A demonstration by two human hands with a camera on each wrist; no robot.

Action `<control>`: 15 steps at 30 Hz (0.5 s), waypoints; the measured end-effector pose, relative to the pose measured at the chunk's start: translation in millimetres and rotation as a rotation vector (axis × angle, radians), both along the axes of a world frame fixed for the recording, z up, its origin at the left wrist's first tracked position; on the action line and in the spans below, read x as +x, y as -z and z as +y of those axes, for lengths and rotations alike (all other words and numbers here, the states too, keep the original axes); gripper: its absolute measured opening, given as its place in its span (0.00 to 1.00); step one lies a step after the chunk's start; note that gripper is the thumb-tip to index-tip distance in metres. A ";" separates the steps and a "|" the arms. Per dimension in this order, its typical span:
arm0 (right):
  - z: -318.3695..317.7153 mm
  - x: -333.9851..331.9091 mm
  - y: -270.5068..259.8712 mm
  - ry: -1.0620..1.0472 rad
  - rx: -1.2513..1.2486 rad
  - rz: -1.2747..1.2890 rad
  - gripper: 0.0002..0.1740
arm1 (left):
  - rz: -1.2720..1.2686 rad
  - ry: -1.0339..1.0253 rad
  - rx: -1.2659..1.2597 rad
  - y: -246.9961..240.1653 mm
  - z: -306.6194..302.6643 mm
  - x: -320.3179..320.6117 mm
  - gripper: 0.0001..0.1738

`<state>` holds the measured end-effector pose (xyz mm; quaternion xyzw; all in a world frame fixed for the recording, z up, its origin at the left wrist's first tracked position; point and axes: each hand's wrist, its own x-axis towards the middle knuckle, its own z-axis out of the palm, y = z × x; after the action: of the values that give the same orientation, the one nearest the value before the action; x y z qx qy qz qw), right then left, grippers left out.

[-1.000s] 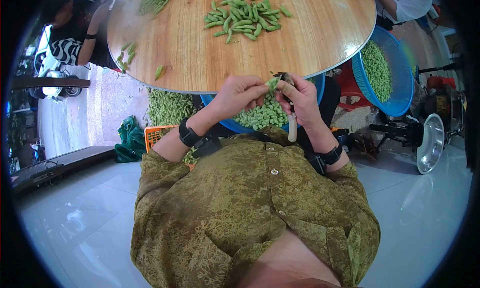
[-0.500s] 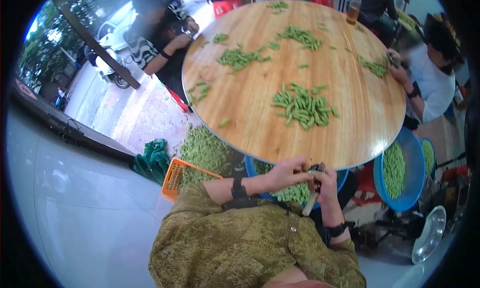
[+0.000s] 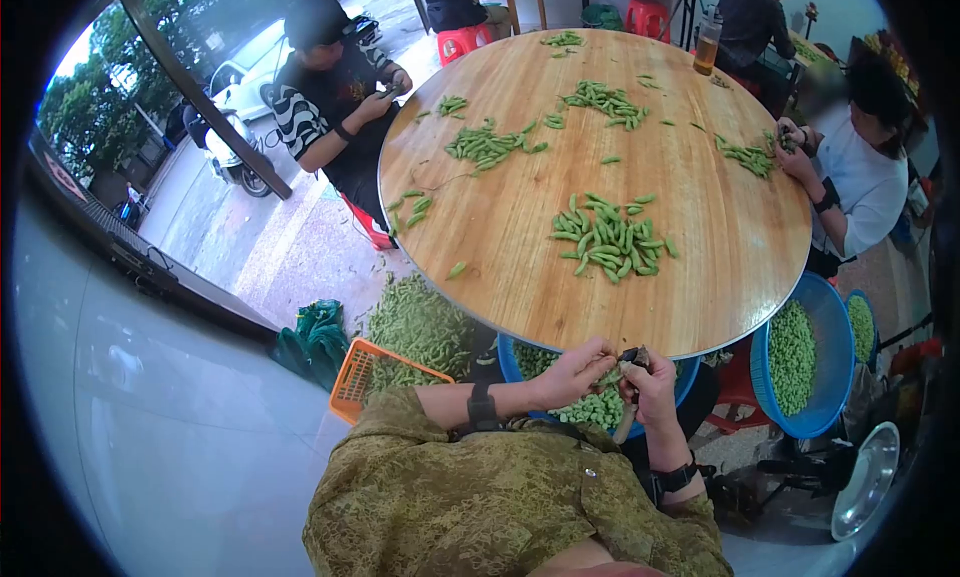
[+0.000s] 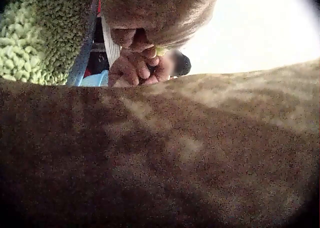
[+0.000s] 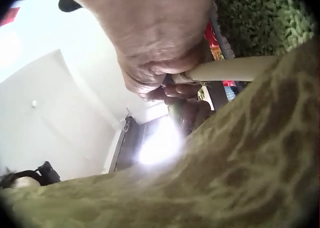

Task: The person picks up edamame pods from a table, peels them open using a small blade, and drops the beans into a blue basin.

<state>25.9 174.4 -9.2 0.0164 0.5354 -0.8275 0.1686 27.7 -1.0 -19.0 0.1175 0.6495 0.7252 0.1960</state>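
Observation:
In the head view, my left hand [image 3: 566, 377] pinches a small green pod [image 3: 608, 378] between thumb and fingers, just in front of the table edge. My right hand [image 3: 655, 389] grips a tool with a dark metal head and a pale rod-like handle [image 5: 230, 69], which points down below the palm. The fingertips of both hands nearly meet around the pod and the tool's dark head [image 3: 632, 356]. Under the hands stands a blue tub [image 3: 507, 359] with shelled green beans [image 3: 592, 409]. Sleeve cloth covers much of both wrist views.
On the round wooden table [image 3: 480, 287] lie several piles of green pods [image 3: 612, 242]. An orange basket [image 3: 350, 377] and a floor heap of pods [image 3: 415, 322] are at left. Another blue tub [image 3: 843, 377] and a metal bowl [image 3: 866, 482] stand right. Two people sit at the table's sides.
The head view has swung up, showing more of the table and the people around it. Both hands stay close together, with the pod in the left and the tool in the right.

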 end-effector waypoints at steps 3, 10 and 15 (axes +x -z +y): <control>7.7 2.5 5.7 -0.007 0.101 0.058 0.01 | -0.236 0.109 0.121 -3.1 -1.9 -3.3 0.09; 3.7 5.6 8.4 0.066 0.417 0.291 0.02 | -0.276 0.165 0.115 -1.0 -8.5 -9.7 0.09; 5.8 9.5 -1.1 0.073 0.601 0.457 0.05 | -0.202 0.170 0.010 -8.7 -10.8 -9.2 0.08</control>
<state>35.4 180.2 -8.1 -0.1007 0.7770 -0.6214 0.0031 18.5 -11.8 -10.3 0.0995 0.6106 0.7172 0.3208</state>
